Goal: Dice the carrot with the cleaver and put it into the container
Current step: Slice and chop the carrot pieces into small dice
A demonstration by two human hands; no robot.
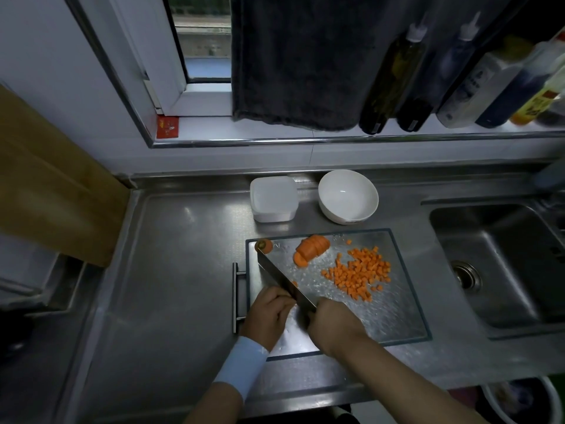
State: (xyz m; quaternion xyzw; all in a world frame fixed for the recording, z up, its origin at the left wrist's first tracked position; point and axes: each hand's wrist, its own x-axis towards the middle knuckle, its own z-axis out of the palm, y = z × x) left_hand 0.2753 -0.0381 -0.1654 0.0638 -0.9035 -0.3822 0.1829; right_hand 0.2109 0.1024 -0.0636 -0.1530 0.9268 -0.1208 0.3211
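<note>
Right hand [333,324]: clenched round the handle of the cleaver [279,275], over the near middle of the cutting board [400,301].
Left hand [269,313]: just left of the blade, fingers curled under and knuckles close against the steel. Whether they hold any carrot beneath I cannot tell. A pale blue wristband [241,367] sits on the wrist.
Cleaver: the blade slants from between the hands toward the far left, its tip near the board's far left corner. One small orange bit [294,283] shows beside the blade, just beyond the left fingers.
Carrot end [263,245]: stem stub at the board's far left corner, just beyond the blade tip.
Sliced carrot piece [312,248]: a short chunk cut into rounds that lean on each other, far middle of the board, apart from the blade.
Carrot dice [357,276]: a loose heap of small cubes on the right half of the board, a few strays around it.
Container [273,198]: square, translucent white, on the tabletop [183,255] just beyond the board's far left; no carrot shows in it.
Bowl [348,197]: white, right of the container and beside it.
Sink [504,270]: steel basin at the right, sunk into the tabletop.
Window sill [305,134]: beyond the tabletop, with a dark towel [293,62] hanging over it and bottles [394,75] standing to the right.
</note>
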